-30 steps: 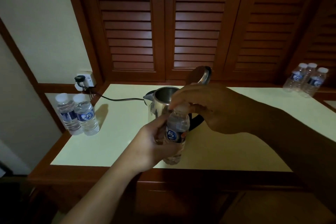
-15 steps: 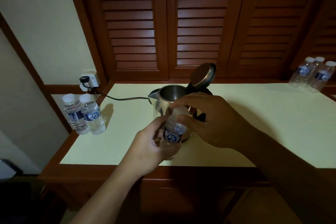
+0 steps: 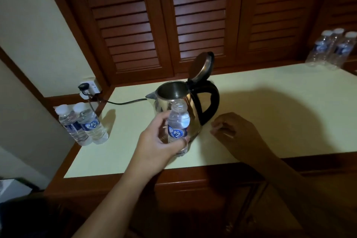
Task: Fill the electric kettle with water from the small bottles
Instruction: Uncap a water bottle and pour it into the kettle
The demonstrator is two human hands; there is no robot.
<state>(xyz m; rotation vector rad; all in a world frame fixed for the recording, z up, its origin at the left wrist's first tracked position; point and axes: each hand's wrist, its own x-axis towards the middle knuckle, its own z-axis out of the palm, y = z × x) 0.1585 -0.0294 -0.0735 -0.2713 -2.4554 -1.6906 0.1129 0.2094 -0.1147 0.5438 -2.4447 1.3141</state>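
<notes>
Six small bottles (image 3: 178,121) (image 3: 67,121) (image 3: 90,123) (image 3: 320,48) (image 3: 334,42) (image 3: 346,48), one electric kettle (image 3: 173,92), one wall socket (image 3: 91,86), one power cord (image 3: 125,101).

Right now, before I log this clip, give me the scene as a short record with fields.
kettle: upright on counter, lid raised, cord to wall socket
left grip: around held bottle, upright, in front of kettle
held bottle: no white cap visible
right grip: curled, right of kettle; contents unclear
spare bottles: two capped at left, three at far right
pouring: not yet begun

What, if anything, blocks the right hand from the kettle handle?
Likely yes, it can reach: the handle faces the right hand with only counter between, and the bottle in the left hand is clear of that path.
</notes>
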